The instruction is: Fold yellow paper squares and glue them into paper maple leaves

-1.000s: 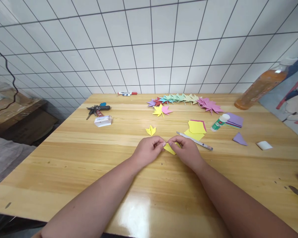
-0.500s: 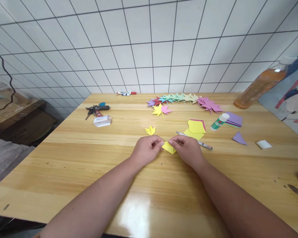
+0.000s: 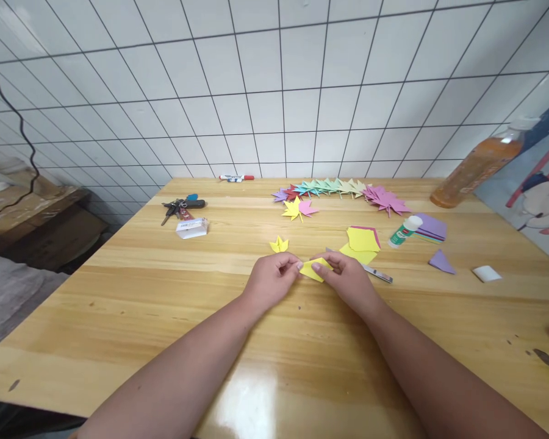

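White square tiles with dark grout lines cover the wall (image 3: 256, 73) along the far side. Against it stands a pale varnished wooden table (image 3: 141, 329), its grain running left to right, with a dark knot (image 3: 548, 358) near the right edge and a bright patch of reflected light (image 3: 251, 396) at the near side. At far left, a black cord (image 3: 22, 125) hangs above a brown box-like piece (image 3: 36, 235); nearer lies grey fabric (image 3: 13, 286).
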Tool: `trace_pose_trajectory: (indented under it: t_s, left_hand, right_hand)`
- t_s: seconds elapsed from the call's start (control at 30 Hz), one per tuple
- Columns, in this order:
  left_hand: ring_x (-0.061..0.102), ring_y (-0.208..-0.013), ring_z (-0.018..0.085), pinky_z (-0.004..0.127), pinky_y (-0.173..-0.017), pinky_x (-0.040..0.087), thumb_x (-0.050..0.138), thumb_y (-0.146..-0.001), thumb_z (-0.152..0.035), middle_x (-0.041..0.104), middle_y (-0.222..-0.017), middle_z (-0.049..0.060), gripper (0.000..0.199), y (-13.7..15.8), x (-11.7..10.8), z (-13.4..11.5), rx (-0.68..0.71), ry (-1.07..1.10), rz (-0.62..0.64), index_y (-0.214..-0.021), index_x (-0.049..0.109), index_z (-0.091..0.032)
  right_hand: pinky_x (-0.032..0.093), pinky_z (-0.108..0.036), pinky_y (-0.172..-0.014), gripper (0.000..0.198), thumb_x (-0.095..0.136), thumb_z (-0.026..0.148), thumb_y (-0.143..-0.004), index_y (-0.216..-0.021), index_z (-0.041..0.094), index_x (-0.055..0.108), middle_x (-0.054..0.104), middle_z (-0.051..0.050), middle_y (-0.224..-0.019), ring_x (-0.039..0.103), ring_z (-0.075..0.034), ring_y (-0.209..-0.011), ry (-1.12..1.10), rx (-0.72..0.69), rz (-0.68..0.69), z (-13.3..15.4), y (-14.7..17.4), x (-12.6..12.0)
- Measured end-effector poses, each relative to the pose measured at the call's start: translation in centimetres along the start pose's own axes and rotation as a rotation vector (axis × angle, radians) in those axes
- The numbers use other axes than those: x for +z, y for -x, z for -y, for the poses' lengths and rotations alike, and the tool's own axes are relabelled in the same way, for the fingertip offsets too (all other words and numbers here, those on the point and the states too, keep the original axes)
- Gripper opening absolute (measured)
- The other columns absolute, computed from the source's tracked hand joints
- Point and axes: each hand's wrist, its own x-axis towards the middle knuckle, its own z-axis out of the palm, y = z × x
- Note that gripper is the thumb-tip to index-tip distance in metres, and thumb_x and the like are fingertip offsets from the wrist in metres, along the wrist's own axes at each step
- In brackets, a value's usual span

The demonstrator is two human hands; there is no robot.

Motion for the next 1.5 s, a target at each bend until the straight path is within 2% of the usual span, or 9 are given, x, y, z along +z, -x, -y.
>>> trace_pose_trajectory:
  t_s: [0.1,0.3,0.43,0.6,0.77,0.97,1.17,1.3,1.5]
  left_hand:
    - [0.060,-0.063,0.014,0.023,-0.060,0.045,0.049,-0.081,-0.035,0.068,-0.069,0.000,0.023,0.1,0.1,-0.2,0.002,-0.019,0.001,-0.076,0.065,-0.019]
    - [0.061,-0.067,0.014,0.022,-0.061,0.044,0.050,-0.080,-0.032,0.068,-0.074,0.001,0.019,0.2,0.0,-0.5,0.028,-0.024,0.032,-0.080,0.065,-0.020]
    - [0.060,-0.067,0.014,0.023,-0.063,0.044,0.050,-0.079,-0.030,0.067,-0.069,0.000,0.018,0.3,-0.3,-0.8,0.038,-0.077,0.021,-0.076,0.065,-0.019]
    - [0.060,-0.067,0.015,0.023,-0.063,0.045,0.051,-0.079,-0.032,0.068,-0.072,0.000,0.020,0.3,-0.2,-0.8,0.027,-0.046,0.025,-0.077,0.066,-0.019]
    - [0.061,-0.067,0.015,0.023,-0.063,0.046,0.051,-0.081,-0.037,0.069,-0.074,0.001,0.024,0.0,0.0,-0.1,-0.002,0.018,0.040,-0.079,0.067,-0.019]
    - [0.061,-0.063,0.014,0.023,-0.063,0.045,0.051,-0.080,-0.033,0.069,-0.069,0.001,0.022,0.0,-0.4,0.1,0.005,-0.034,0.038,-0.072,0.066,-0.018]
    - [0.061,-0.066,0.015,0.023,-0.062,0.044,0.051,-0.080,-0.035,0.069,-0.071,0.002,0.025,-0.1,-0.5,-0.1,-0.023,0.066,0.060,-0.073,0.067,-0.017]
    - [0.060,-0.064,0.015,0.023,-0.063,0.044,0.053,-0.079,-0.033,0.068,-0.067,0.002,0.024,-0.1,-0.5,-0.2,-0.029,0.079,0.051,-0.068,0.065,-0.016]
    - [0.061,-0.066,0.016,0.026,-0.068,0.045,0.053,-0.080,-0.038,0.068,-0.066,0.004,0.030,-0.4,-0.6,-0.2,-0.091,0.333,0.067,-0.067,0.066,-0.014]
  right_hand:
    - [0.042,-0.026,-0.054,0.022,0.054,0.040,-0.075,-0.077,0.021,0.067,0.067,0.000,-0.074,0.057,-0.015,-0.059,0.141,-0.057,-0.033,0.1,0.2,0.3]
    - [0.037,-0.024,-0.049,0.021,0.053,0.039,-0.076,-0.075,0.023,0.066,0.063,0.003,-0.065,0.048,-0.012,-0.048,0.215,-0.056,-0.010,-0.2,0.4,0.5]
    - [0.039,-0.025,-0.052,0.019,0.053,0.037,-0.076,-0.075,0.023,0.065,0.065,0.002,-0.069,0.054,-0.014,-0.057,0.183,-0.074,0.002,-0.2,0.5,0.7]
    - [0.044,-0.029,-0.071,0.016,0.053,0.035,-0.076,-0.079,0.023,0.065,0.068,0.000,-0.080,0.060,-0.018,-0.078,0.146,-0.135,-0.039,0.1,0.5,0.9]
    - [0.042,-0.030,-0.074,0.016,0.053,0.035,-0.077,-0.075,0.023,0.063,0.067,0.000,-0.078,0.059,-0.018,-0.077,0.172,-0.141,-0.117,-0.1,0.1,0.4]
    - [0.042,-0.030,-0.075,0.017,0.053,0.036,-0.076,-0.075,0.022,0.063,0.066,0.000,-0.078,0.059,-0.018,-0.078,0.151,-0.134,-0.106,-0.2,0.0,0.2]
    - [0.041,-0.030,-0.077,0.017,0.054,0.035,-0.076,-0.075,0.021,0.063,0.066,0.000,-0.079,0.059,-0.018,-0.080,0.113,-0.084,-0.125,-0.2,-0.1,-0.1]
    - [0.041,-0.030,-0.075,0.018,0.055,0.036,-0.075,-0.074,0.021,0.064,0.066,0.000,-0.078,0.059,-0.018,-0.078,0.096,-0.083,-0.128,-0.4,-0.2,-0.2]
    - [0.041,-0.030,-0.074,0.019,0.055,0.037,-0.075,-0.075,0.020,0.064,0.066,-0.001,-0.078,0.059,-0.019,-0.078,0.075,-0.075,-0.133,-0.6,-0.3,-0.1]
